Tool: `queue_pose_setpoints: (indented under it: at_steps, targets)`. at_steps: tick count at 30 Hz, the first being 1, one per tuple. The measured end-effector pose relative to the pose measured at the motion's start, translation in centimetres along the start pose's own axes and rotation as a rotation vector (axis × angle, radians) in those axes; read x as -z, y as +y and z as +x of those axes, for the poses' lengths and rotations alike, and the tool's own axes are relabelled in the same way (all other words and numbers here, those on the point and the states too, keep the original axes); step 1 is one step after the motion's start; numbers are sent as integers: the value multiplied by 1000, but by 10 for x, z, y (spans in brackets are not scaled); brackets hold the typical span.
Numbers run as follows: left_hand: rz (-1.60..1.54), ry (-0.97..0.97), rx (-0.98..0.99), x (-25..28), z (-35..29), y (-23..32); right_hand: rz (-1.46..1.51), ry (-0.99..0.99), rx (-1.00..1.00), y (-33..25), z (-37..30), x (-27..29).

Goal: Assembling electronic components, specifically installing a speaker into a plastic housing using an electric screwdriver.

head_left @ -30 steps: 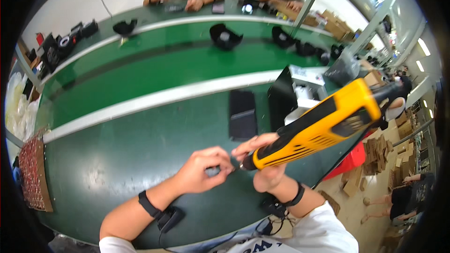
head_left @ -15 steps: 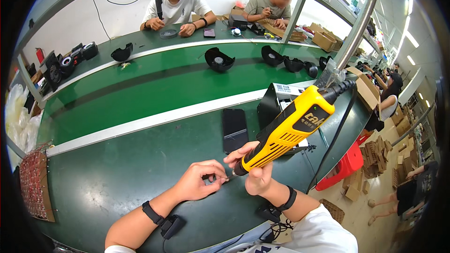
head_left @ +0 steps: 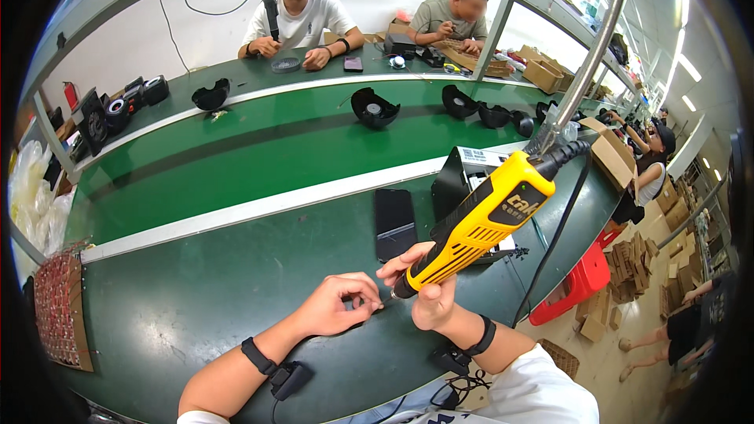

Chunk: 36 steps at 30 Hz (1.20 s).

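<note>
Lower centre, the right hand [head_left: 434,305] clasps a screwdriver [head_left: 475,224], seemingly for control, beside the left hand [head_left: 338,305], pinching something too small to tell

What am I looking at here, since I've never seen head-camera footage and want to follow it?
There is no robot: these are a person's bare hands. The wide, curved view comes from a camera worn on the head, looking down, so left is the person's left. The right hand holds a yellow tool, its tip pointing toward the left hand, whose fingers are curled; whether they grip anything is too small to tell. On the dark green table lie a flat black slab and a black box. Beyond is a green belt with black shells.
</note>
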<state>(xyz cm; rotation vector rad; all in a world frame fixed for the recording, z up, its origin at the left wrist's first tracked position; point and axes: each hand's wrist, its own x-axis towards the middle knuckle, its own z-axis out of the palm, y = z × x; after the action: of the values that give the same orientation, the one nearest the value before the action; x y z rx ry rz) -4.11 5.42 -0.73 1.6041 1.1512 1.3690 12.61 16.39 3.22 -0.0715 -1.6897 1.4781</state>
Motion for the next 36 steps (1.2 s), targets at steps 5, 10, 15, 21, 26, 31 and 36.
queue_pose_setpoints:
  at_steps: [5,10,15,21,26,31,36]
  targets:
    - [2,195,46,-2,-4,-13,-21,-8,-5,2,-1,0]
    - [-43,299,192,-2,-2,-9,-38,19,8,-1,1,0]
    - [-2,432,97,-5,1,-4,-47,-9,2,0,5,-2]
    - [151,375,50,-1,1,0,64,36,13,3,2,0]
    - [228,457,104,0,0,-6,-19,30,80,3,7,1]
    - [295,590,32,10,-2,3,-37,91,107,-12,18,1]
    - [474,643,59,28,-40,14,57,-90,57,-53,64,-17]
